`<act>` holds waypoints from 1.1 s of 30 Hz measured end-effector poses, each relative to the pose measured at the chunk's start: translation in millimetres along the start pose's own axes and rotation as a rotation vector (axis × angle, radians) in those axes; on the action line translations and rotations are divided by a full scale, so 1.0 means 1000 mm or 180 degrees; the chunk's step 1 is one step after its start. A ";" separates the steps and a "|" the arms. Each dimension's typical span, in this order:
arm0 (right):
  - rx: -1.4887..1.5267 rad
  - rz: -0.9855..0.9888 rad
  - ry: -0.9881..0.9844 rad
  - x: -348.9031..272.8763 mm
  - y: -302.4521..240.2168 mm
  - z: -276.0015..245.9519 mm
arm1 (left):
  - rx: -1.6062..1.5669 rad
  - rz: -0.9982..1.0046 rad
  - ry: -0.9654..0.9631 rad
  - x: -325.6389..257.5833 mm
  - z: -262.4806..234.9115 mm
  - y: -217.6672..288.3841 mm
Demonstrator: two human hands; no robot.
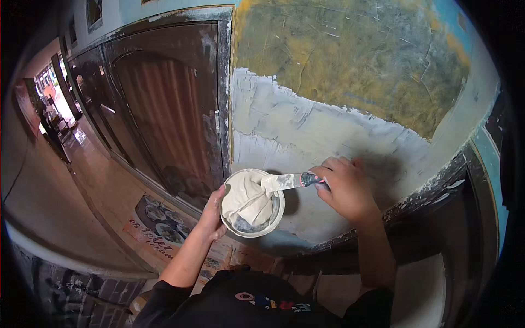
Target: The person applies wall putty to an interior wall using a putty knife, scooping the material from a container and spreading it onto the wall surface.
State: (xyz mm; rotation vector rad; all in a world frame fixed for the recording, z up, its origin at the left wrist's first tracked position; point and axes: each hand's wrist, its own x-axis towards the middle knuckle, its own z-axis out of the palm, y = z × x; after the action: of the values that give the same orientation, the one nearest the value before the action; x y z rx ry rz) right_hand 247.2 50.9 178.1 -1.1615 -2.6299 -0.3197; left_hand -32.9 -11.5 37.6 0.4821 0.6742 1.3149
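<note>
My left hand [210, 214] grips the left rim of a round white bowl [273, 217] that is partly filled with pale grey putty [244, 198]. My right hand [343, 186] holds a putty knife [287, 181] by its dark red handle. The blade points left and rests over the putty at the bowl's upper edge. Both hands are just in front of a wall [350, 60] whose lower part is coated with fresh grey putty [306, 131].
A dark brown door [164, 104] in a putty-smeared frame stands to the left of the wall. A printed sheet [158, 221] lies on the tiled floor by the threshold. A dark ledge [426, 191] runs along the wall's lower right. A hallway stretches away at far left.
</note>
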 end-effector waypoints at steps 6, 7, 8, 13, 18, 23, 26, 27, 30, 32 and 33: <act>-0.0042 -0.0220 0.0215 0.008 -0.005 0.012 | 0.0376 -0.0415 0.0427 -0.002 0.003 -0.003; -0.0037 -0.0209 0.0209 0.009 -0.006 0.012 | 0.0380 -0.0428 0.0427 -0.003 0.003 0.001; 0.0067 -0.0237 0.0184 0.011 -0.008 0.011 | 0.0674 -0.0596 -0.0004 -0.004 -0.001 0.006; 0.0429 -0.0774 0.0164 0.020 -0.025 0.018 | 0.0466 -0.0737 -0.0203 -0.005 0.003 0.000; 0.0441 -0.0806 0.0308 0.017 -0.019 0.000 | -0.0221 -0.0469 -0.0328 0.004 -0.022 -0.014; -0.0273 -0.0449 0.0309 0.018 -0.021 0.002 | -0.0312 -0.0330 -0.0270 0.004 -0.013 -0.009; 0.0006 -0.0590 0.0084 0.015 -0.028 0.007 | -0.0444 -0.0327 -0.0112 0.015 -0.024 -0.022; 0.0330 -0.0739 0.0060 0.015 -0.029 0.008 | -0.0509 -0.0319 -0.0084 0.017 -0.025 -0.023; 0.0119 -0.0420 0.0141 0.020 -0.013 -0.001 | -0.0639 -0.0162 -0.0068 0.012 -0.017 -0.017; -0.0077 -0.0152 -0.0102 0.019 -0.006 0.001 | -0.0757 0.0012 0.0001 0.012 -0.016 -0.013; -0.0071 -0.0151 -0.0113 0.019 -0.007 0.009 | -0.0761 0.0004 0.0010 0.015 -0.021 -0.016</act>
State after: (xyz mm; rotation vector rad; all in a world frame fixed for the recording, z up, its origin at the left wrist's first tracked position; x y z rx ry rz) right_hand 228.6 61.8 174.9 -1.1234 -2.6947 -0.3412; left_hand -34.0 -0.7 9.4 0.2862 0.5108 1.3770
